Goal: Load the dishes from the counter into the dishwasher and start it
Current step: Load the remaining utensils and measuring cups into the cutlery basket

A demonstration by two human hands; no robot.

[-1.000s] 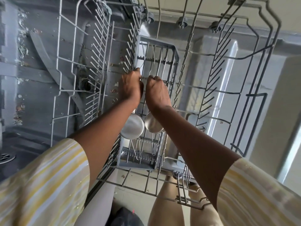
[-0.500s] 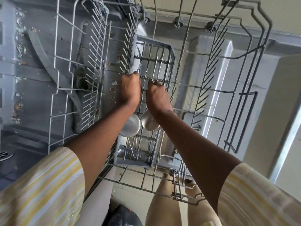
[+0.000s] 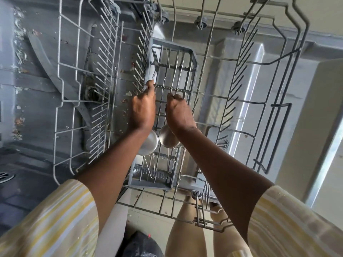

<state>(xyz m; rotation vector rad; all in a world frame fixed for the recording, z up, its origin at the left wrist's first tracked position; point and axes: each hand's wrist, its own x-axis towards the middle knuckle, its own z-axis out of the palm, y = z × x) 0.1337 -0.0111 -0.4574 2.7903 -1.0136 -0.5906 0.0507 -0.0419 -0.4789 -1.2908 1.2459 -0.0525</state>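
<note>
A grey cutlery basket (image 3: pixel 193 58) lies in the pulled-out wire rack (image 3: pixel 289 58) of the dishwasher. My left hand (image 3: pixel 143 108) reaches over it and pinches the handle of a fork (image 3: pixel 155 68) lying at the basket's far left. My right hand (image 3: pixel 179 112) hovers beside it with fingers curled under, over the handle of a steel ladle (image 3: pixel 168 139); the grip itself is hidden. A second steel ladle bowl (image 3: pixel 149 144) shows under my left wrist. Several thin utensil handles lie along the basket slots.
The open dishwasher door (image 3: pixel 241 75) lies under the rack on the right. On the left are the tub floor and spray arm (image 3: pixel 46 58), with food crumbs. A black bag (image 3: pixel 143 245) sits on the tiled floor near the person's legs.
My left hand has stretched forward to the fork handle. The right hand stays almost in place. The view has shifted slightly.
</note>
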